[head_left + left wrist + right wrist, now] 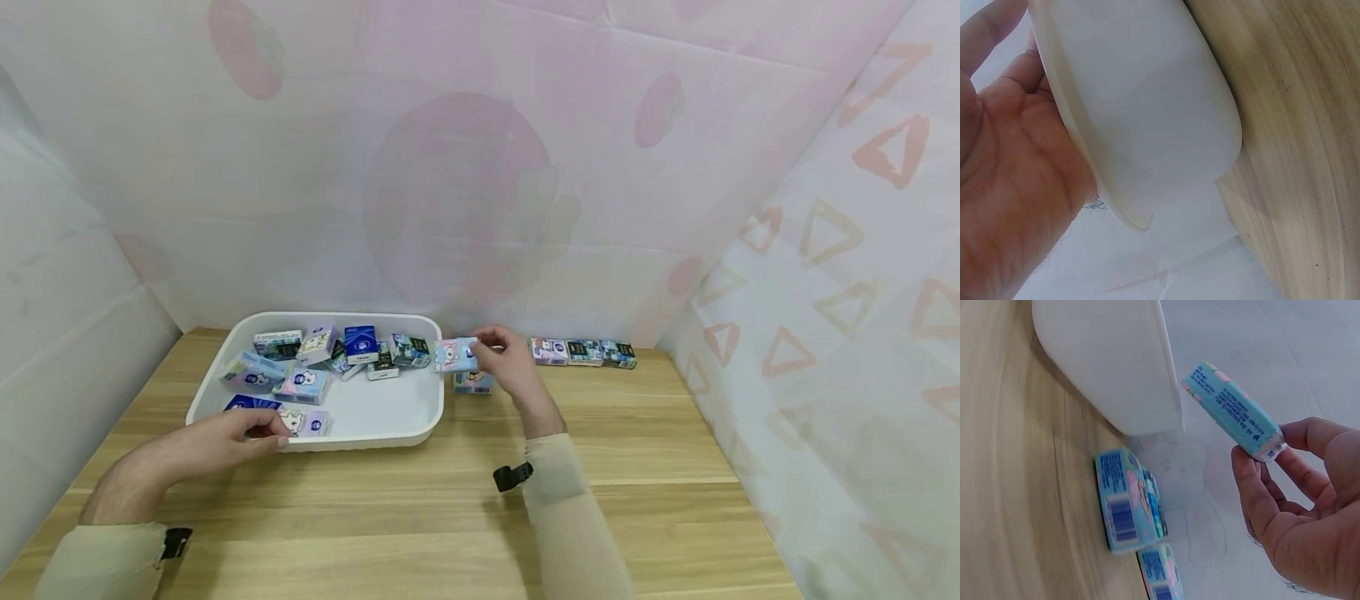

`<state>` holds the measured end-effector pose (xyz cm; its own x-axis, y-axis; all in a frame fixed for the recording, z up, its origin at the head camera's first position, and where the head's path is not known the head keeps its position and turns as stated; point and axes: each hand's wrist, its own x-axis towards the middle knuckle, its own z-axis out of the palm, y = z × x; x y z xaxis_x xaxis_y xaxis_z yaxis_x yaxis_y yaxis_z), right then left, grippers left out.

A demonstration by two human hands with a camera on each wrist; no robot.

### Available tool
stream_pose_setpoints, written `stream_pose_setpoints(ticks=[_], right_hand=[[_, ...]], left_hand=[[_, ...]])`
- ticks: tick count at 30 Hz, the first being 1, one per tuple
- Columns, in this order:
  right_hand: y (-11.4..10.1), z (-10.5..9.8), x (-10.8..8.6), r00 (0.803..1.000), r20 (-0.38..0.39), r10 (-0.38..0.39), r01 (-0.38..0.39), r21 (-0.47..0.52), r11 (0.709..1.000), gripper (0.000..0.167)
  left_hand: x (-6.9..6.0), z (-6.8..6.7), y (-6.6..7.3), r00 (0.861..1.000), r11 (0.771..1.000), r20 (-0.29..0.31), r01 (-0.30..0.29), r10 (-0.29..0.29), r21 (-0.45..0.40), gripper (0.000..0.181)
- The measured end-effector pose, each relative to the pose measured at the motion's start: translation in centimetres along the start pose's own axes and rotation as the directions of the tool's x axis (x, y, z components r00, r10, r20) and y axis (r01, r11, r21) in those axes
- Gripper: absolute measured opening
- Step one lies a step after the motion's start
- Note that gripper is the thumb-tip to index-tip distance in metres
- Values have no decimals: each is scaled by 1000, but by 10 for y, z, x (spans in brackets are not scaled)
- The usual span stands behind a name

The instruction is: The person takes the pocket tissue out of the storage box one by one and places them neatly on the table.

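Note:
My right hand (512,367) pinches one end of a light blue and pink tissue pack (455,356), held up beside the tray's right rim. In the right wrist view the same pack (1233,411) is between the thumb and fingers of the hand (1310,506). Below it on the table lies another light blue pack (473,383). My left hand (217,442) is at the front left rim of the white tray (375,440), near a white and purple pack (306,422). The left wrist view shows that hand (1016,169) against the tray's outer wall (1141,94).
Several packs in blue, dark green and pastel colours lie loosely in the tray, such as a dark blue one (361,344). Right of my right hand, a purple-white pack (550,351) and two dark ones (584,352) stand in a row by the back wall hanging.

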<state>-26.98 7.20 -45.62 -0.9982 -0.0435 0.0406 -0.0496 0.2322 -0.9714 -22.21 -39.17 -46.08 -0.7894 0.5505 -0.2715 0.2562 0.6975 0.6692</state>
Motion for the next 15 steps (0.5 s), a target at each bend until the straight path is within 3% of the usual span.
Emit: stream_pose_setpoints(ticks=[15], right_hand=[[21,-49,4,993,-65,94,-97,-41,994,37]], left_hand=[[0,0,-1,1000,1000,9,7,-7,-19,13]])
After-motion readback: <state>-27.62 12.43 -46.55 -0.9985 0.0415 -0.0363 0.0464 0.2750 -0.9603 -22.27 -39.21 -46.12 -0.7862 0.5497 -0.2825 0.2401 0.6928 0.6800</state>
